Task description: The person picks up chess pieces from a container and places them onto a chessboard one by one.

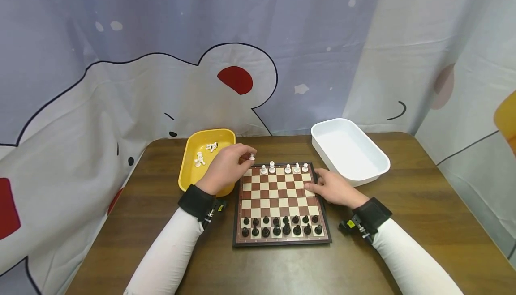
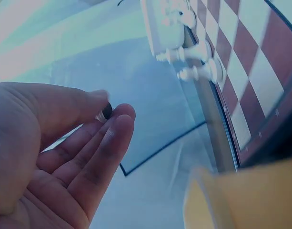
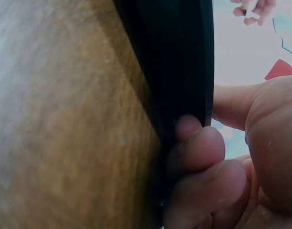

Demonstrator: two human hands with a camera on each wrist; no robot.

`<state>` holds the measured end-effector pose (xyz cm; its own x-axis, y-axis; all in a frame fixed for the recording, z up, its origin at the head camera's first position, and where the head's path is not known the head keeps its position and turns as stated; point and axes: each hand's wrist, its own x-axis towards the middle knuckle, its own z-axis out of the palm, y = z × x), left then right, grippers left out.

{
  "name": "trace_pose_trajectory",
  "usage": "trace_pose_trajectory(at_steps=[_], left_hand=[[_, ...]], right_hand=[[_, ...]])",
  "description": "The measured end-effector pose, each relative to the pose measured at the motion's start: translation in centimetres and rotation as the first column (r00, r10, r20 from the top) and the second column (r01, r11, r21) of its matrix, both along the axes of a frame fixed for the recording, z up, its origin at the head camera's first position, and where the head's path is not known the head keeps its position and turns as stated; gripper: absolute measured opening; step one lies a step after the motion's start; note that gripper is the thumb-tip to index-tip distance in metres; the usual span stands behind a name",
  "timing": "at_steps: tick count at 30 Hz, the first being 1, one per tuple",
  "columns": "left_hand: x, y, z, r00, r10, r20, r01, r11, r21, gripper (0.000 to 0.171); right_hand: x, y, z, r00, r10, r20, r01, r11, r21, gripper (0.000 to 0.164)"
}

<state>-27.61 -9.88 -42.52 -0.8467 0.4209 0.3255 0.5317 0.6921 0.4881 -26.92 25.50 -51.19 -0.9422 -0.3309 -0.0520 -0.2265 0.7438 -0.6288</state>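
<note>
My left hand point(image 1: 226, 166) is above the far left corner of the chessboard point(image 1: 278, 194), pinching a small white chess piece point(image 1: 251, 156) between thumb and fingertips. In the left wrist view the dark base point(image 2: 107, 111) of that piece shows, the rest mostly covered by the fingers. My right hand point(image 1: 337, 188) holds the board's right edge, thumb on top and curled fingers point(image 3: 207, 183) against the dark side. Several white chess pieces point(image 1: 272, 168) stand along the far row, with a gap between them. Black chess pieces point(image 1: 276, 231) fill the two nearest rows.
A yellow tray point(image 1: 184, 169) with a few white pieces point(image 1: 199, 159) lying in it is left of the board, partly behind my left forearm. A white tray point(image 1: 350, 149) stands at the back right. Behind the wooden table point(image 1: 282, 270) hangs a patterned curtain point(image 1: 314, 53).
</note>
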Motion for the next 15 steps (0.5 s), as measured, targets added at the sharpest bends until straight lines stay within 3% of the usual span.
trace_pose_trajectory(at_steps=[5,15], left_hand=[[0.1,1.6,0.1,0.999,-0.034,-0.020,0.034,0.999,-0.005,0.023],[-0.5,5.0,0.1,0.993,-0.118,-0.009,0.116,0.986,-0.119,0.025]], right_hand=[[0.0,0.0,0.1,1.000,-0.003,0.001,0.003,1.000,-0.002,0.089],[0.1,-0.1,0.3,1.000,-0.003,0.014,0.003,1.000,-0.007,0.088]])
